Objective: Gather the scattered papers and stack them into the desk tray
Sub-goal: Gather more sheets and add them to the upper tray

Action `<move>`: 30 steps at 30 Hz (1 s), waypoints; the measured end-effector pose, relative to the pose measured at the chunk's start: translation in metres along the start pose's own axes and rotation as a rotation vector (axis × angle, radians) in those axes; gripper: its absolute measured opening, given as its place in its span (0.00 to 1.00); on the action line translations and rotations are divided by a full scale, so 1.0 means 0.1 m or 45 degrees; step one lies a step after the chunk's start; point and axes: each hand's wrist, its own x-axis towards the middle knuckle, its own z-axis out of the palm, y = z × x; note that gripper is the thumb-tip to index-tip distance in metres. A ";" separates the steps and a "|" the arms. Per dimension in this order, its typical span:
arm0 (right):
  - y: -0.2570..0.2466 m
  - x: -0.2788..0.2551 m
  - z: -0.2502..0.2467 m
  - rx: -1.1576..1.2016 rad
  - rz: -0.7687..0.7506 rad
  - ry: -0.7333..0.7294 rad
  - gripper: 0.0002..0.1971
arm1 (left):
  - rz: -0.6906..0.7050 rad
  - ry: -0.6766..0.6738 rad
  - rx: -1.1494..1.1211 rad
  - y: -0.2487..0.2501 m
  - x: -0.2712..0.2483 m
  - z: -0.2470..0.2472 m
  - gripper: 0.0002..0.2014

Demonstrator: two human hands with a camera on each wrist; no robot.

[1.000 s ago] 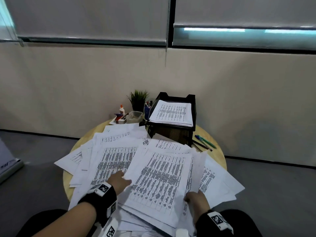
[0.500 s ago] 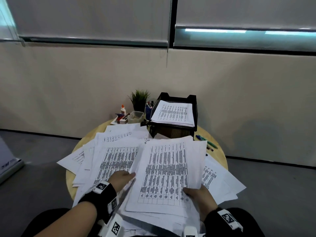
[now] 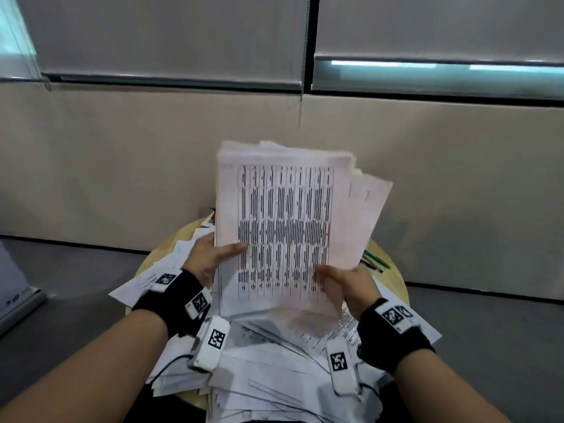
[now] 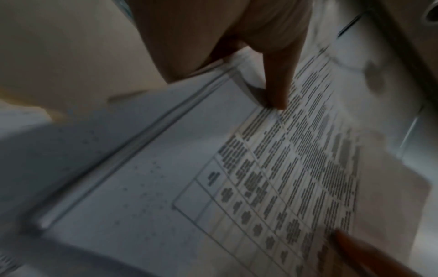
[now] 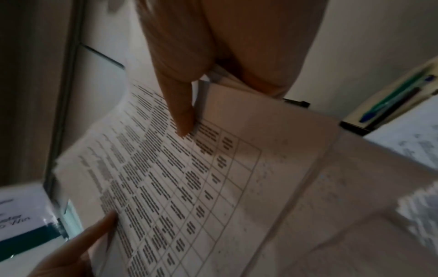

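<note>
A thick bundle of printed papers (image 3: pixel 283 221) stands nearly upright above the round wooden table (image 3: pixel 393 279), held between both hands. My left hand (image 3: pixel 213 254) grips its left edge, thumb lying across the printed front. My right hand (image 3: pixel 341 285) grips the lower right edge, thumb on the front too. In the left wrist view the thumb (image 4: pixel 277 82) presses on the printed sheet (image 4: pixel 272 168). The right wrist view shows the thumb (image 5: pixel 180 105) on the same bundle (image 5: pixel 189 187). Several loose papers (image 3: pixel 274 361) still cover the table below. The bundle hides the desk tray.
Green and dark pens (image 3: pixel 374 261) lie on the table at the right, also seen as pens (image 5: pixel 398 101) in the right wrist view. A beige wall (image 3: pixel 122 163) stands close behind the table, and grey floor (image 3: pixel 61 285) surrounds it.
Both hands have lifted the gathered bundle off the table and tilted it upright, so it now blocks the tray and the plant behind it.
</note>
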 end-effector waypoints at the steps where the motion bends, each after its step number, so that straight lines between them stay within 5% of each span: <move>1: -0.05 0.04 0.04 0.009 -0.032 0.001 0.14 | 0.053 0.013 -0.016 0.06 -0.01 0.03 0.16; 4: -0.17 0.10 0.14 0.011 -0.075 -0.034 0.13 | 0.105 0.077 -0.084 0.09 -0.01 0.06 0.18; 9: -0.03 0.07 0.14 -0.048 0.003 -0.061 0.14 | -0.010 0.079 -0.066 -0.19 -0.10 0.01 0.47; 14: 0.12 0.00 0.18 -0.096 0.064 -0.077 0.19 | -0.057 0.062 0.016 -0.30 -0.14 0.07 0.30; 18: -0.02 0.04 0.22 -0.026 -0.049 -0.089 0.18 | 0.041 0.047 -0.029 -0.19 -0.09 0.09 0.45; 22: -0.07 0.05 0.14 -0.009 -0.101 -0.134 0.27 | 0.109 -0.066 -0.027 -0.15 -0.07 0.04 0.45; 26: 0.04 0.02 0.09 -0.038 -0.008 -0.130 0.16 | 0.021 -0.064 0.025 -0.35 -0.07 -0.01 0.47; 30: 0.04 -0.01 0.17 -0.076 -0.051 -0.199 0.18 | -0.020 0.055 0.026 -0.48 -0.04 -0.01 0.51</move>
